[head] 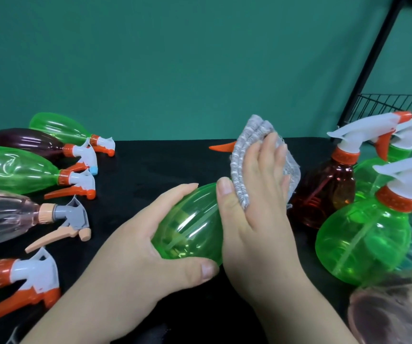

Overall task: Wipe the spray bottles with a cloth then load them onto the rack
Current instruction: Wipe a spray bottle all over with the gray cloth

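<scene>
From the head camera we saw a green spray bottle [190, 227] held on its side over the black tabletop [150, 165], mid-frame. Our left hand [135, 247] gripped its round body from the left, fingers over the top and thumb underneath. Our right hand [257, 214], touching the bottle's far end, clasped a grey cloth [247, 147] around its neck. An orange trigger tip [221, 147] poked out beyond the cloth. Lying bottles [21, 170] were at the left. Standing bottles [363, 237] were at the right, before a black wire rack [383, 105].
</scene>
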